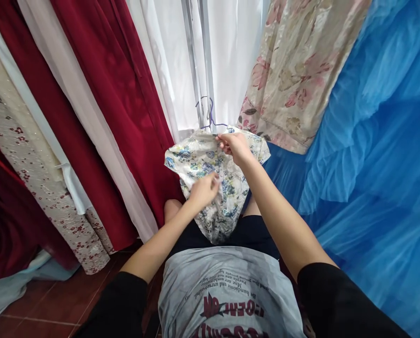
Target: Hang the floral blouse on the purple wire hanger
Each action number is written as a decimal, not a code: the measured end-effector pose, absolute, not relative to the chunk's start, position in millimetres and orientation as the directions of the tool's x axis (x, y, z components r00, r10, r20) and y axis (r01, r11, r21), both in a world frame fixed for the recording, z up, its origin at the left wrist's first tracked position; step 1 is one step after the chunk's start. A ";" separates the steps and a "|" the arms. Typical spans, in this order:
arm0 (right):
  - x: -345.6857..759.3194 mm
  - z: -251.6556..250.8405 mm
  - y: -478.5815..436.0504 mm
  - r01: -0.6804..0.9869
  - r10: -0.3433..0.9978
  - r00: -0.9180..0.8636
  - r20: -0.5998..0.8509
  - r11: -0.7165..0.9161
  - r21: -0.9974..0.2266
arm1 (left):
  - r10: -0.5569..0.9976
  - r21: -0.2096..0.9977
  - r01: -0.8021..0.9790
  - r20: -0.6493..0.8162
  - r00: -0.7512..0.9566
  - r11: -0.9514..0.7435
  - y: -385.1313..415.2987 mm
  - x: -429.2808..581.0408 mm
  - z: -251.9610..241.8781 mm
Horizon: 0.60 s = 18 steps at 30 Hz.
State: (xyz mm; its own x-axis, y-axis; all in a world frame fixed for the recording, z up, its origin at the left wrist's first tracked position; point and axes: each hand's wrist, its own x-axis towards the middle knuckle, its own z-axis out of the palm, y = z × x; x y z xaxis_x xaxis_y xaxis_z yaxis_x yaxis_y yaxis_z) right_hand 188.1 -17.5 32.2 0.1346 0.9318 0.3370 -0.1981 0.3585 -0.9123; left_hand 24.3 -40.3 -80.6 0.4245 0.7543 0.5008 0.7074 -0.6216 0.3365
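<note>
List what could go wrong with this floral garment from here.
The right hand pinches the floral garment near its top edge: a hard tug might strain the cloth or drag it off the purple hanger.
The blue tulle hangs close to the right forearm and could get brushed or snagged.

**Floral garment (231, 188) on a violet hanger (211, 119), seen from the head**

The right hand (233, 146) pinches the garment's upper edge just below the hanger. The left hand (205, 190), blurred by motion, lies over the middle of the front; its grip cannot be made out. Behind the hanger's hook stand metal uprights (209, 61) against white cloth (227, 47). Dark red fabric (100, 80) hangs at left; at right, a beige flowered cloth (294, 84) and gathered blue gauze (389, 164).
</note>
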 end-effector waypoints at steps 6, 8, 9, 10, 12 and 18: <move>185.3 22.6 -11.7 -0.011 0.886 0.105 0.452 0.456 -0.890 | 0.395 0.209 0.495 0.865 0.308 -0.843 11.1 35.5 17.7; 183.0 13.6 -1.5 0.105 0.836 0.190 0.515 0.504 -0.857 | 0.382 0.172 0.502 0.854 0.353 -0.848 18.2 42.2 27.9; 181.0 6.8 3.6 0.162 0.810 0.237 0.536 0.511 -0.844 | 0.384 0.180 0.503 0.860 0.337 -0.845 20.4 43.1 30.7; 178.5 -1.3 8.1 0.204 0.796 0.269 0.543 0.504 -0.839 | 0.386 0.206 0.497 0.875 0.292 -0.843 22.6 41.3 33.3; 172.8 -19.2 13.7 0.231 0.808 0.281 0.517 0.466 -0.854 | 0.394 0.299 0.454 0.910 0.131 -0.840 29.8 27.4 39.9; 158.8 -52.6 1.2 0.102 0.878 0.190 0.439 0.427 -0.899 | 0.760 0.789 -0.147 0.496 -0.420 -0.596 74.0 -56.6 33.9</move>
